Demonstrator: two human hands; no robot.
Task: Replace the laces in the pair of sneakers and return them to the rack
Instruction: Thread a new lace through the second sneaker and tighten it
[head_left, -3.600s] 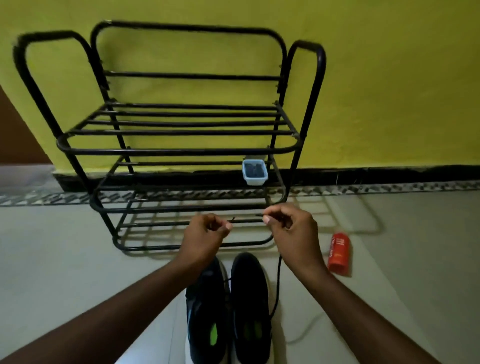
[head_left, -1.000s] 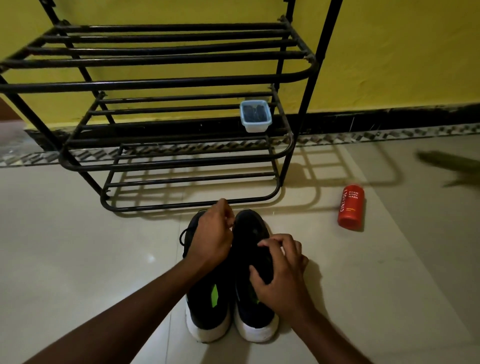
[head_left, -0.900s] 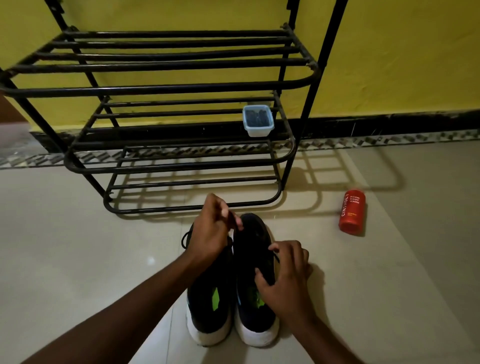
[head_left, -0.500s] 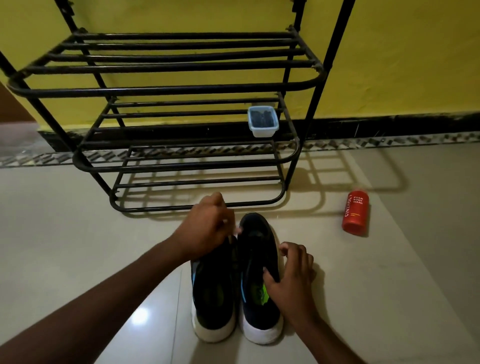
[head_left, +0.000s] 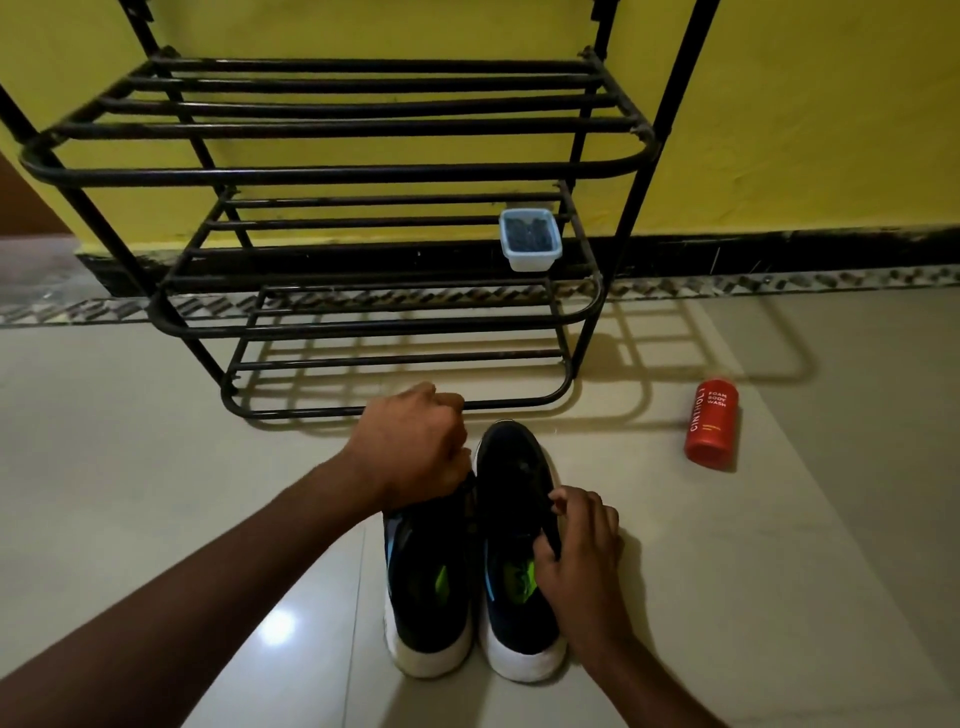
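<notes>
I am seeing the left hand (head_left: 415, 447) sitting knuckles-up over the toe of the left sneaker (head_left: 426, 577). Its fingers are curling under and out of sight, so I cannot tell whether they are gripping anything. The right hand (head_left: 582, 561) is pinching the outer side of the right sneaker (head_left: 511, 467), fingers bending over the dark upper and the thumb lying near the collar.

Both sneakers are standing side by side on the glossy pale tiled floor (head_left: 156, 493), just in front of the rack (head_left: 363, 171). They have dark matte uppers, thick white rounded heels and lime-green insoles. The rack is made of black metal tubing with curved corners. A small translucent square tub (head_left: 530, 239) is resting on its middle shelf. A red cylindrical bottle (head_left: 710, 421) is lying on the floor to the right.

A few seconds back both hands were raised, stretching a lace between them. Now they are down on the shoes, much as they were half a second ago.
</notes>
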